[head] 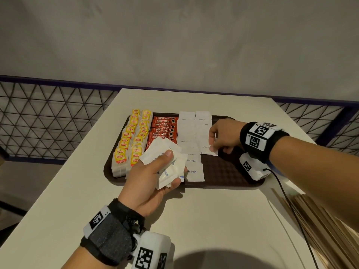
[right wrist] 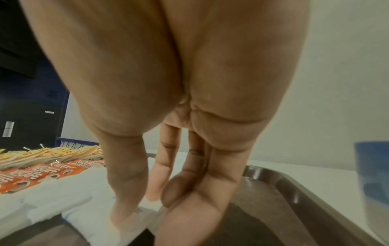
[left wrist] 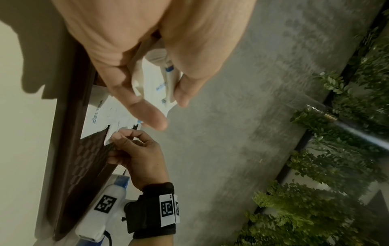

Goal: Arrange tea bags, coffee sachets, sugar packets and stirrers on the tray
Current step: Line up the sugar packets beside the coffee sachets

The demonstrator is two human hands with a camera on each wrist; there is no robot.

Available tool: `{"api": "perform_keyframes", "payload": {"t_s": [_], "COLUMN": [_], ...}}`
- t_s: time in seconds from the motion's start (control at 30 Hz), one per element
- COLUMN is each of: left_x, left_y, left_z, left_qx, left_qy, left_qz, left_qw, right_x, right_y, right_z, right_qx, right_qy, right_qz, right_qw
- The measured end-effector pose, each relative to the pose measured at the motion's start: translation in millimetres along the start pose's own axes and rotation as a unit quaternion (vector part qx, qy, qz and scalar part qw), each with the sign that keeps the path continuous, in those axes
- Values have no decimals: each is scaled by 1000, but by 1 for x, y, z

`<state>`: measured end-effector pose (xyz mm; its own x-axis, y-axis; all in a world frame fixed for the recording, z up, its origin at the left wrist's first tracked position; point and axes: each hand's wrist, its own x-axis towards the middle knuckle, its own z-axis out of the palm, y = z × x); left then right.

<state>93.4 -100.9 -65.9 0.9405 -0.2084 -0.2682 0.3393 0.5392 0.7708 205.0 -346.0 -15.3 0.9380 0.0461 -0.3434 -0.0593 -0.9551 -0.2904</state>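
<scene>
The left hand (head: 151,181) grips a loose fan of sachets (head: 157,149) above the tray's (head: 225,171) near edge. The right hand (head: 226,135) pinches one sachet (head: 206,147) at the tray's centre. Risk: these thin, slick, flat paper packets may slide from the fan or nudge laid rows (head: 187,131) askew on the waffle-textured brown tray.
</scene>
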Motion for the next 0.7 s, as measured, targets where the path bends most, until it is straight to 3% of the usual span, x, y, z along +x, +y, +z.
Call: {"api": "perform_keyframes", "payload": {"t_s": [0.13,0.3,0.47,0.7], "left_x": [0,-1,-1,-2], "left_y": [1,3,1,4], "left_z": [1,2,2,2], "left_qx": [-19,-64,-55,-45], "left_qy": [-8,-12,-12,-5], "left_qz": [-7,-18,-24,-30], "left_qw": [1000,998,998,999], "right_x": [-8,-16,-5,7], "right_y": [-2,-1,7,2], "right_z": [-10,-12,1,5], "right_qx": [6,114,63,65], "right_qy": [30,150,91,87], "right_qz": [-14,-13,54,55], "right_qw": [999,982,992,993]}}
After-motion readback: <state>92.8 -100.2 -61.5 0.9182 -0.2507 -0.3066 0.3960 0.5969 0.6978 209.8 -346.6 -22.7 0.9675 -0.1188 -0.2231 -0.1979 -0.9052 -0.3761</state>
